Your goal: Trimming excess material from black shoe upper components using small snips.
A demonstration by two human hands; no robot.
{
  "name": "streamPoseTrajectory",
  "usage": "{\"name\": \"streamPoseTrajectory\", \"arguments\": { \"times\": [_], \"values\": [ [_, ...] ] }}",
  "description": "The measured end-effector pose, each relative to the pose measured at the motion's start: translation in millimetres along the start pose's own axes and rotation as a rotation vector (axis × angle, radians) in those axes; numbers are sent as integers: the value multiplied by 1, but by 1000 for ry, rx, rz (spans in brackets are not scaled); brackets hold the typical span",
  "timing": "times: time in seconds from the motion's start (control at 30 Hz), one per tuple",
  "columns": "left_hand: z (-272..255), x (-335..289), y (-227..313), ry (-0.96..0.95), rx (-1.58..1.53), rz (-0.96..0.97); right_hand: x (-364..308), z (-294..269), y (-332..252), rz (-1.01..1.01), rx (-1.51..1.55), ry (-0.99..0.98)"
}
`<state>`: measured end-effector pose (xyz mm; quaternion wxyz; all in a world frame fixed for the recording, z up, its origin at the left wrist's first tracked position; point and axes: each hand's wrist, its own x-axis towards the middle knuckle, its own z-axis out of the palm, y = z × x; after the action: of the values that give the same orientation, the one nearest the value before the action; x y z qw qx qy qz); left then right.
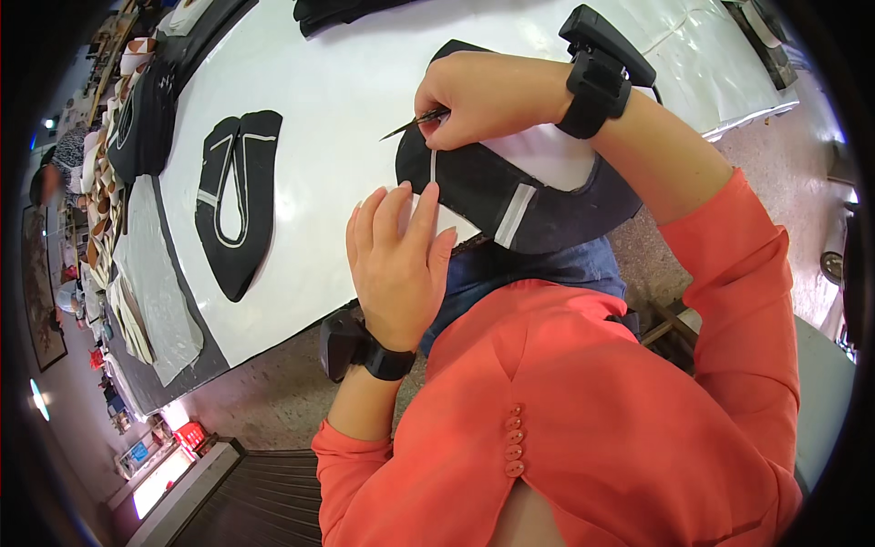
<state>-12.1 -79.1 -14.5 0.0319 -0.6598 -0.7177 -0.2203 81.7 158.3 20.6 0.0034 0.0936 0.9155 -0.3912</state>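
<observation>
While a pointed tool point(398, 132) is pinched by the right hand point(488, 98), 1 strip point(434, 167) on the black piece point(463, 187), at the tabletop's point(333, 109) near edge, is touched by the spread left hand point(394, 273); 1 wider band point(516, 216) is laid, the strip seemingly unfinished.

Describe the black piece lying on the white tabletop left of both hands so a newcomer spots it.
On the white tabletop, look left of the left hand. A long black piece lies there, its narrow end toward the lower edge. White lines edge its long opening, and unlike the broader black piece under the right hand, no hand touches it.
</observation>
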Motion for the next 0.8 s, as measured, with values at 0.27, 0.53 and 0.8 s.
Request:
{"name": "streamPoseTrajectory", "arguments": {
  "times": [0.27, 0.53, 0.8],
  "values": [
    [-4, 8, -1, 3, -15, -5, 4, -3, 8, -8, -86, 125],
    [-1, 38, -7, 63, 22, 107, 11, 1, 6, 31, -204, 85],
    [4, 54, -12, -61, -2, 215, -32, 1, 0, -22, -315, 277]
  ]
}}
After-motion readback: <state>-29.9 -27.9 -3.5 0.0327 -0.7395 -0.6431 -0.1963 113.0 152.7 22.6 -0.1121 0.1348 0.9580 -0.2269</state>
